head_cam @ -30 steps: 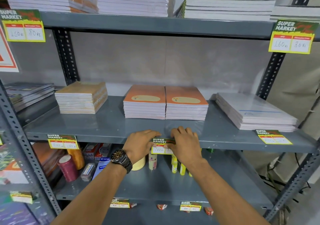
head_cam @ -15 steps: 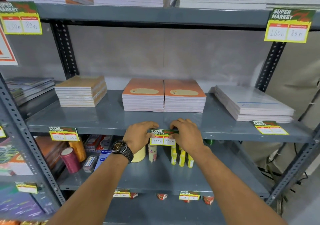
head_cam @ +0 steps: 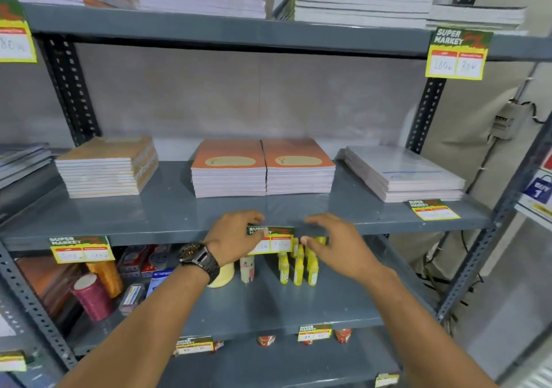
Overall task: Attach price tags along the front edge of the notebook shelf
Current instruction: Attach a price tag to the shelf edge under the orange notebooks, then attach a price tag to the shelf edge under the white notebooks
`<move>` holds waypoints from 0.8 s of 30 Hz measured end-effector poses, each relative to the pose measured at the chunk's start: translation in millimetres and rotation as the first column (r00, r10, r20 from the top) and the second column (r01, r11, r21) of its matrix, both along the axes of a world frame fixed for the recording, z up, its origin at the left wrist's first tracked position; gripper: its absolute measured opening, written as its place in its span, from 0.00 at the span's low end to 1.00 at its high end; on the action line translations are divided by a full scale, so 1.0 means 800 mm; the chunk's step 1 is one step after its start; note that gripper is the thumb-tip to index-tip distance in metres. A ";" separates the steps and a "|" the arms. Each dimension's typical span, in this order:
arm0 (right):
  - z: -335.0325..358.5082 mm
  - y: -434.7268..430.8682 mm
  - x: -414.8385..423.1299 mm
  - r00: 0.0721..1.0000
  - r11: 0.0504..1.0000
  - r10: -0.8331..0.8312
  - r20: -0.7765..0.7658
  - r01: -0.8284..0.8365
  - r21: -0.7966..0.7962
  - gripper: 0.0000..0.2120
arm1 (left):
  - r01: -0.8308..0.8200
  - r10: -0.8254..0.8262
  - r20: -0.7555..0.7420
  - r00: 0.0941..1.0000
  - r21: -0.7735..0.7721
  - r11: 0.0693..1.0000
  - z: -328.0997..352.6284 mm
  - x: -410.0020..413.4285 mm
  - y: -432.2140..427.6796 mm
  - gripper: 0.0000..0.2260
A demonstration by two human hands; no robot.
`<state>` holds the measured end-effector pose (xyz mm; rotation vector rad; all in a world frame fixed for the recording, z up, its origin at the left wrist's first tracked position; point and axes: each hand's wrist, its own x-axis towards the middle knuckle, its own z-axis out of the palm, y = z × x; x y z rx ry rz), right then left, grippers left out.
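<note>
Hanging from the front edge of the notebook shelf [head_cam: 167, 223], the middle price tag [head_cam: 273, 239] faces outward toward the camera, its long axis running left to right along the lip and its printed header uppermost. It sits below the two orange notebook stacks [head_cam: 263, 168]. The left hand [head_cam: 236, 238], with a dark wristwatch [head_cam: 200, 260], lies against the tag's left end, thumb on its face and fingers curled over the shelf lip, a loose touch, not a clenched grip. The right hand [head_cam: 331, 245] is released: fingers spread and curved, just beside the tag's right end but apart from it, thumb tip near the lower corner.

Half a second ago both hands pressed the tag, the right one covering its right end; since then the right hand has drawn back and the tag's right half shows. The tag has stayed in place.

Two more tags sit on the same edge, a left tag [head_cam: 81, 248] below the tan notebooks [head_cam: 107, 166] and a right tag [head_cam: 433, 209] by the white pads [head_cam: 403, 172].
</note>
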<state>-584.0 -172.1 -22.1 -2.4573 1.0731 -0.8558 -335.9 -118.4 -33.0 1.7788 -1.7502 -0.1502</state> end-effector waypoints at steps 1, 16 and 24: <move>0.003 0.005 -0.015 0.999 1.000 -0.018 0.028 0.019 -0.013 0.18 | -0.006 0.006 0.001 1.000 0.007 1.000 0.005 -0.004 -0.002 0.13; 0.043 -0.154 -0.275 0.921 0.943 -0.326 0.213 0.301 0.140 0.05 | 0.135 -0.092 0.324 0.942 -0.113 0.984 0.045 -0.259 -0.131 0.12; 0.021 -0.251 -0.336 0.929 0.907 -0.371 0.020 0.357 0.224 0.13 | -0.051 0.038 0.219 0.975 0.055 0.997 0.036 -0.380 -0.232 0.13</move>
